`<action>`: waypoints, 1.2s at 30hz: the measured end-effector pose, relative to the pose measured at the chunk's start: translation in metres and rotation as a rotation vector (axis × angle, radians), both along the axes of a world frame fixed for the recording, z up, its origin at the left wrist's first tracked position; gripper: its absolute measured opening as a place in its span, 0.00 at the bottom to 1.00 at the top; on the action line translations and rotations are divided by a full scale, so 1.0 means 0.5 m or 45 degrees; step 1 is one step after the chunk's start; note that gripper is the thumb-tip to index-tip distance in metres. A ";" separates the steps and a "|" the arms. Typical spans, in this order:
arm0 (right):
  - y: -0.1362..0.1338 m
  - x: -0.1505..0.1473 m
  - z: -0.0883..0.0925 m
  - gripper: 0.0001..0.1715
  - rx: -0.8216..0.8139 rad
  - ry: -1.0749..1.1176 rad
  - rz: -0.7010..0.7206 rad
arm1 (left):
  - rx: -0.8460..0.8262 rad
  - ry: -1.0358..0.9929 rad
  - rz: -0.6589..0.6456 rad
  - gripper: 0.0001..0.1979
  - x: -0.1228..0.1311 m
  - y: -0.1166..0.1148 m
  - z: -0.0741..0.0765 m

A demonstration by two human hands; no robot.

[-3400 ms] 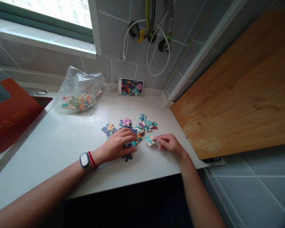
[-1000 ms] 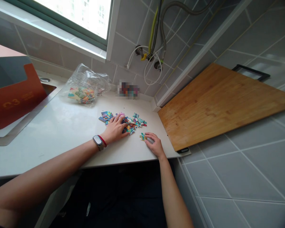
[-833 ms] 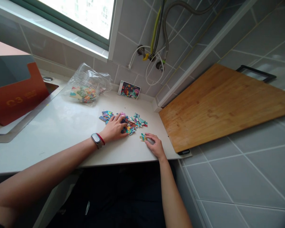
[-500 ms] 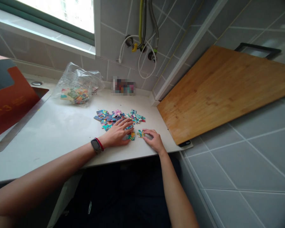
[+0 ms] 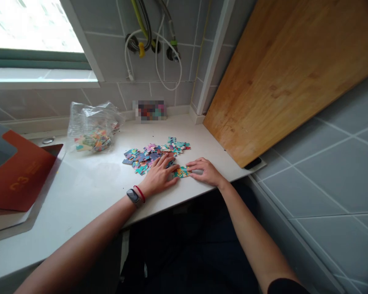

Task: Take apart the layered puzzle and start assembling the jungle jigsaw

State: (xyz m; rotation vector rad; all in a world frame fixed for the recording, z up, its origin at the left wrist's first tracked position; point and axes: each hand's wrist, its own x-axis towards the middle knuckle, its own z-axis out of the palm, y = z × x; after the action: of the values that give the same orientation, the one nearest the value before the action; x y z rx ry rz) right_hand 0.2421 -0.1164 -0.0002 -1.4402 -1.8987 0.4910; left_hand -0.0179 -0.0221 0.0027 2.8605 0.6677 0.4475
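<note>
Two teal and yellow puzzle pieces [image 5: 181,172] lie flat on the white counter, edge against edge; whether they interlock I cannot tell. My right hand [image 5: 206,172] grips the right-hand piece between thumb and fingers. On the other side my left hand [image 5: 161,173], wearing a watch and a red cord, rests with fingers spread, its fingertips over the loose pile and its thumb beside the left-hand piece. The pile of puzzle pieces [image 5: 142,157], purple, teal and pink, spreads just beyond both hands, partly covered by the left fingers.
A clear plastic bag [image 5: 93,126] with more pieces stands at the back left, near an orange box [image 5: 18,175]. A wooden board [image 5: 282,85] leans on the right wall. Hoses and a white cable [image 5: 180,67] hang at the back. The counter [image 5: 88,212] ends close before me.
My right hand has brought its puzzle piece left, closing the gap to the piece by my left thumb. The left hand stays by the pile. The camera view has turned.
</note>
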 end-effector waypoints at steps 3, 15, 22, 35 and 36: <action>0.002 0.002 -0.008 0.15 0.041 -0.043 0.011 | -0.034 0.016 0.002 0.22 0.002 0.000 0.004; 0.007 -0.005 -0.028 0.19 0.173 -0.054 -0.329 | -0.134 -0.006 -0.089 0.16 -0.010 0.009 0.026; 0.005 0.002 -0.035 0.17 0.238 0.026 -0.432 | -0.184 -0.045 -0.148 0.15 -0.024 0.020 0.024; 0.007 0.004 -0.036 0.15 0.216 0.050 -0.413 | -0.010 0.135 0.405 0.34 -0.066 0.070 -0.016; 0.007 0.004 -0.037 0.15 0.217 0.046 -0.415 | -0.013 0.124 0.433 0.35 -0.069 0.072 -0.019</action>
State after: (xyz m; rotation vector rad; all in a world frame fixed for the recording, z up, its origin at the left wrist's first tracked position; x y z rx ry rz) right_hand 0.2442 -0.1130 -0.0186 -1.5743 -1.5934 0.1943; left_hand -0.0524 0.0141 -0.0069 2.7772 1.1779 0.3485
